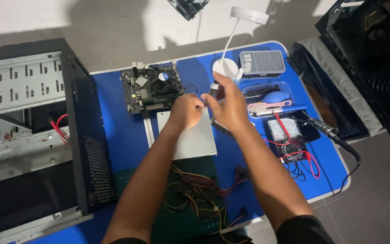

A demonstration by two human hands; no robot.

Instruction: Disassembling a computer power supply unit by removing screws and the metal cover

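Both hands meeting above silver power supply (190, 135) mid-counter (123, 135); left grip (187, 110) and right grip (227, 106) pinching something small, unclear what; motherboard (152, 86) toward far edge; next calls for fine fingertip control

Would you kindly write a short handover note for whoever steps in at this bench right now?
Left hand: closed in a loose fist above the flat silver metal box, pinching something too small to identify.
Right hand: fingers meet the left hand at the same small item.
Green motherboard with black cooler fan lies on the blue table, out of the open black computer case at left.
The silver box's bundle of coloured wires trails toward the near edge.
Clear parts organiser and multimeter with red leads sit at right.
Nothing is mounted in the case bay that shows.
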